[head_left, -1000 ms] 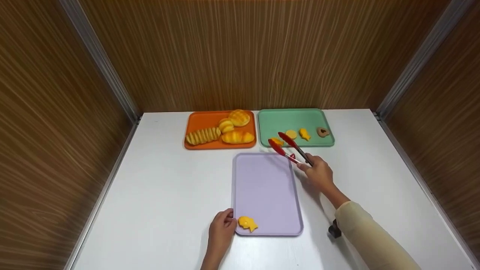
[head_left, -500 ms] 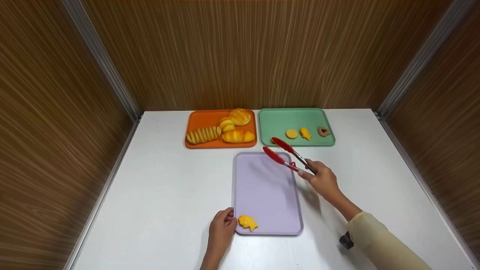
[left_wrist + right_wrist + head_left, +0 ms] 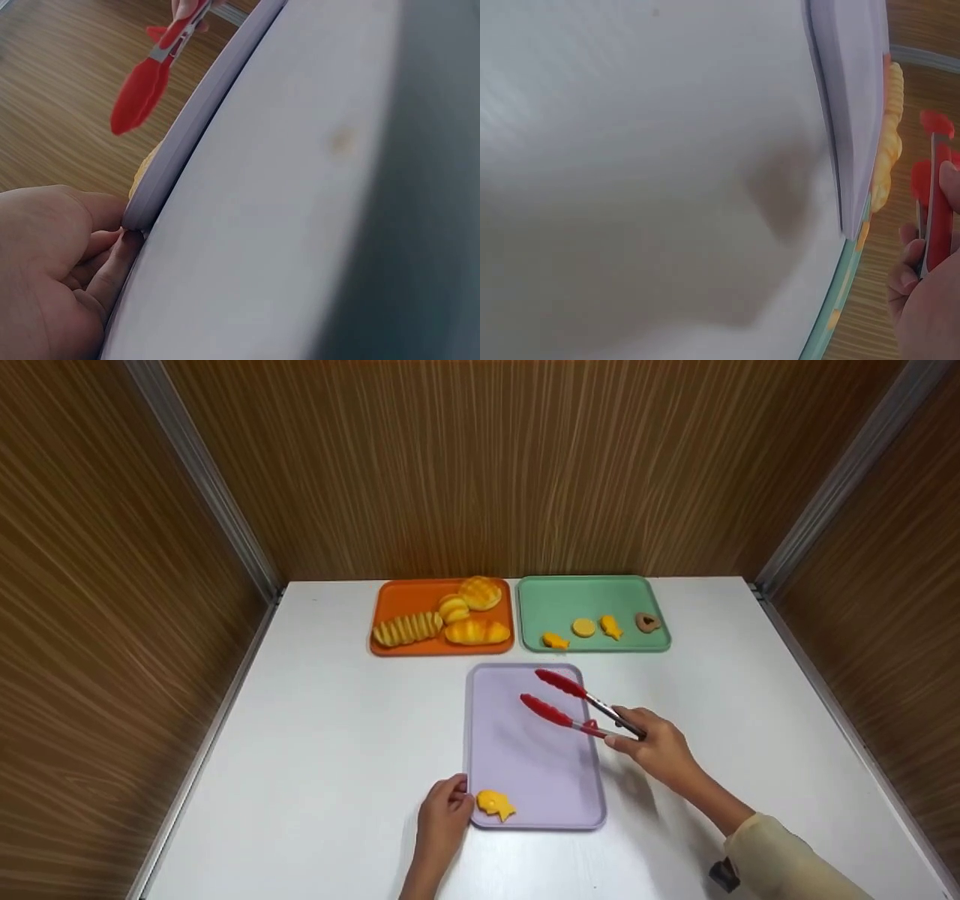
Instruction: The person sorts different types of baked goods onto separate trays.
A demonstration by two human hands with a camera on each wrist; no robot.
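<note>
My left hand (image 3: 442,821) pinches the near left edge of a lilac tray (image 3: 529,769); in the left wrist view its thumb and a finger meet at the rim (image 3: 142,214). A yellow fish-shaped piece (image 3: 495,804) lies in that tray's near left corner, beside the hand. My right hand (image 3: 660,746) grips red-tipped tongs (image 3: 547,711) by the handles. Their two tips are spread, with nothing between them, over the far half of the lilac tray. In the right wrist view the tongs (image 3: 939,217) show only partly, at the right edge.
Behind stands an orange tray (image 3: 405,592) with several toy breads (image 3: 477,632). Next to it, a green tray (image 3: 570,592) holds two yellow fish pieces (image 3: 610,627), a round yellow piece (image 3: 583,628) and a brown ring-like piece (image 3: 647,622). Wood-patterned panels (image 3: 480,465) enclose the white table.
My right hand has drawn the tongs back from the green tray, toward me, to over the lilac tray. The fish piece they covered there now shows. My left hand stays put.
</note>
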